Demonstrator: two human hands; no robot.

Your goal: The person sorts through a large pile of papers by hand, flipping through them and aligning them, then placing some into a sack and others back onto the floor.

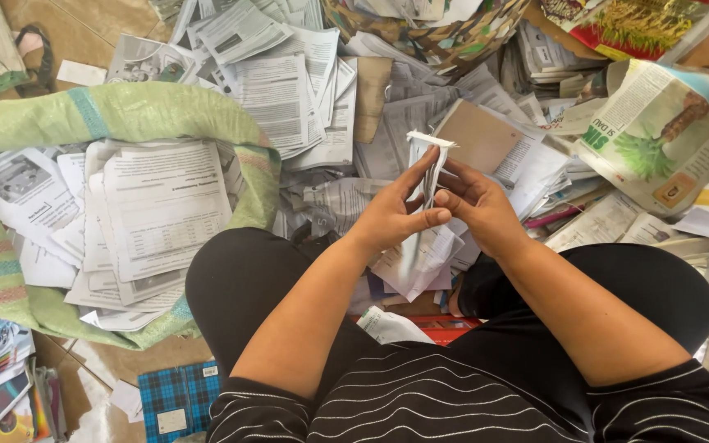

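While the person sits with both knees spread, the left hand [391,215] and the right hand [478,209] meet at the centre of the view, both closed around a folded strip of paper [428,160]. The strip stands nearly upright, its top end poking out above the fingertips toward 12 o'clock. Left thumb [428,220] lies across the lower part of the strip; the right fingers [453,197] press it from the other side. More sheets [420,258] hang just below the hands, between the knees. At 9 o'clock a green woven sack [125,111] lies open, filled with printed sheets [162,209]. From 11 to 2 o'clock a loose heap of paper [289,90] covers the floor, with a brown cardboard piece [478,135] just beyond the hands. At 2 o'clock lies a colourful magazine page [658,135]. At 7 o'clock a blue checked booklet [178,398] rests on the floor.
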